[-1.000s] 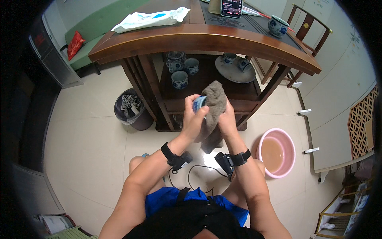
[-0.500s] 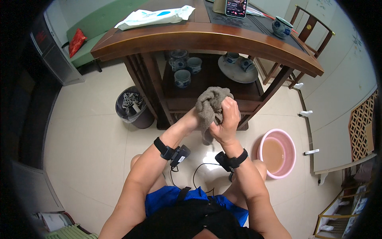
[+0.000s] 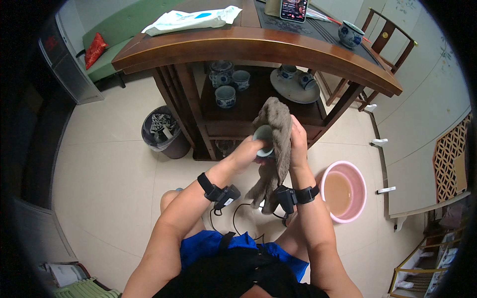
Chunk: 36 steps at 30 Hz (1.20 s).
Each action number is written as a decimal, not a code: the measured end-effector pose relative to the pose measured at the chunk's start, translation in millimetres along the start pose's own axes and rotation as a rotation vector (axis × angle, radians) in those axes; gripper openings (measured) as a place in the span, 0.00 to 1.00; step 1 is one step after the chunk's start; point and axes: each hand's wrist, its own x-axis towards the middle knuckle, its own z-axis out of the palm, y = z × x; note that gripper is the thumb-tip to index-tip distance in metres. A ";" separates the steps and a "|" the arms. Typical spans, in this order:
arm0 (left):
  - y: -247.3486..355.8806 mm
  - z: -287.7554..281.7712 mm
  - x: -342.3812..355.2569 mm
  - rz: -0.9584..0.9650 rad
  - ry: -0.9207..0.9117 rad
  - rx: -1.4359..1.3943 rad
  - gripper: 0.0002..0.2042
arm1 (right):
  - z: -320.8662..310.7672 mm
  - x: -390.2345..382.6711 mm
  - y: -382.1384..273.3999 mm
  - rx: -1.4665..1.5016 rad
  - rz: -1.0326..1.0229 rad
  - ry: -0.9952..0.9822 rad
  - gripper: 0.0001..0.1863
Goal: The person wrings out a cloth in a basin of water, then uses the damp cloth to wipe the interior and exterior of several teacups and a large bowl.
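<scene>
In front of the wooden tea table (image 3: 251, 39), my left hand (image 3: 246, 152) grips a small porcelain cup (image 3: 265, 136), its fingertips at and inside the tilted rim. My right hand (image 3: 298, 139) is closed on a grey-brown cloth (image 3: 275, 114), which lies against the cup's right side and hangs down between my forearms. On the lower shelf behind them stand blue-and-white cups (image 3: 225, 97), a lidded pot (image 3: 220, 69) and a round grey tray (image 3: 295, 92) carrying two more cups.
The tabletop holds a white packet (image 3: 191, 21), a phone (image 3: 293, 10) and a patterned pot (image 3: 350, 35). A bin (image 3: 166, 147) is at left, a pink basin of murky water (image 3: 343, 193) at right. Beyond are a green sofa (image 3: 107, 57), chair (image 3: 385, 35) and white panel (image 3: 417, 164).
Since half a second ago the cloth has opened out from a bunch and now hangs lower, exposing the cup's pale inside. My right hand has shifted right and turned.
</scene>
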 end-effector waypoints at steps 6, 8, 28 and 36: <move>-23.9 -1.2 18.0 0.280 0.319 0.068 0.12 | 14.0 -3.6 39.8 0.071 0.041 0.274 0.15; -38.0 -16.5 28.8 0.578 0.538 0.478 0.13 | 22.9 -6.3 48.6 0.099 0.053 0.273 0.16; -11.9 -7.0 -0.3 0.966 0.348 1.157 0.35 | -6.3 -9.8 10.0 -0.068 0.334 0.010 0.17; -15.5 -0.5 0.8 0.900 0.385 0.834 0.33 | 2.9 -11.8 11.2 0.291 0.471 -0.003 0.19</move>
